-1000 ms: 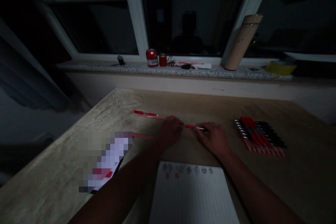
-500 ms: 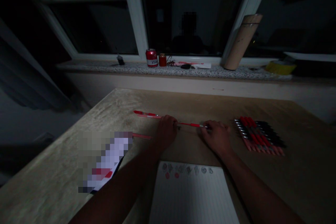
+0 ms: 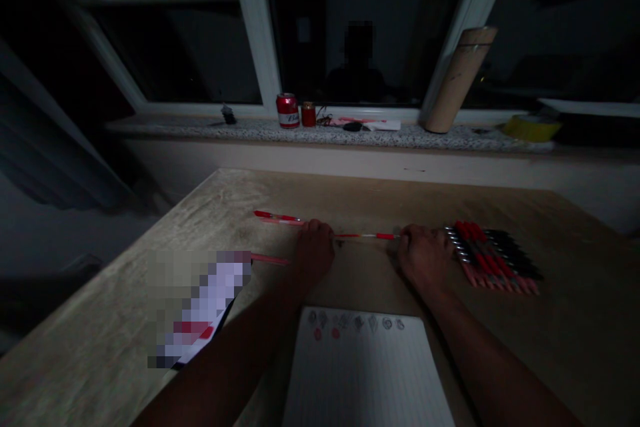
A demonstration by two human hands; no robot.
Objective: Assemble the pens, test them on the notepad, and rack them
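My right hand (image 3: 425, 253) is closed around the rear of a red pen (image 3: 385, 236), whose red grip points left. Out of the grip reaches a thin red and pale refill (image 3: 353, 235), its far end inside the closed fingers of my left hand (image 3: 316, 247). Pen and refill form one level line just above the table, beyond the lined notepad (image 3: 367, 373). Circles and diamonds are scribbled in dark and red ink along the top of its page. Left of my left hand lie a red pen (image 3: 277, 216) and a pinkish stick (image 3: 269, 259).
A row of black and red pens (image 3: 493, 260) lies right of my right hand. A blurred-out flat object (image 3: 210, 310) is at the left. On the sill stand a red can (image 3: 287, 111), a small red jar (image 3: 309, 115) and a tan flask (image 3: 460, 80).
My right hand has moved right with the pen, while my left hand has shifted slightly left. The gap between them is wider and more of the refill shows.
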